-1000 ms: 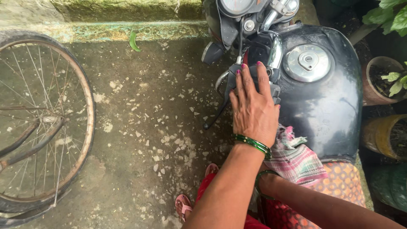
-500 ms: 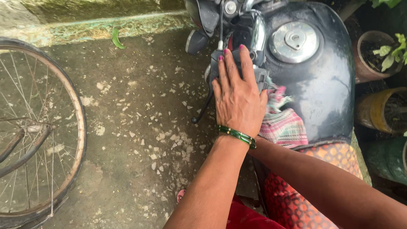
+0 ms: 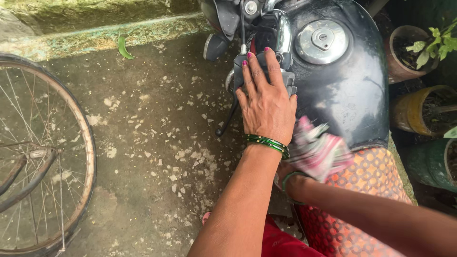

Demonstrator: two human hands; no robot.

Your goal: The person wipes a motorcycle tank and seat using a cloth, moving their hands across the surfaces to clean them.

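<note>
Head cam, looking down: a person's left hand (image 3: 264, 102) lies flat, fingers together and spread over the motorcycle's left handlebar grip (image 3: 261, 71), palm pressing down on it, not curled round. The grip's long axis runs roughly up-and-down in frame, in line w/ the forearm; its clutch lever (image 3: 227, 119) angles down-left below the hand. The right hand (image 3: 285, 173) is mostly hidden under the left wrist; it is bunched around a pink-and-green checked cloth (image 3: 316, 150), which is blurred. Exact finger closure can't be told, but the cloth sits in its grasp. The cloth lies just right of and below the left hand, touching the rear edge of the black fuel tank (image 3: 345, 90), where the tank meets the orange patterned seat cover (image 3: 371, 190). So the right hand is nearer the tank, the left nearer the grip. Green bangles (image 3: 266, 144) ring both wrists.

Around them: a round chrome filler cap (image 3: 322, 40) on top of the tank; a bicycle wheel (image 3: 45, 157) at far left on the chipped concrete floor (image 3: 152, 143); potted plants (image 3: 414, 52) at right; a green leaf (image 3: 123, 47) near the mossy kerb. No legible labels or signs in view.
</note>
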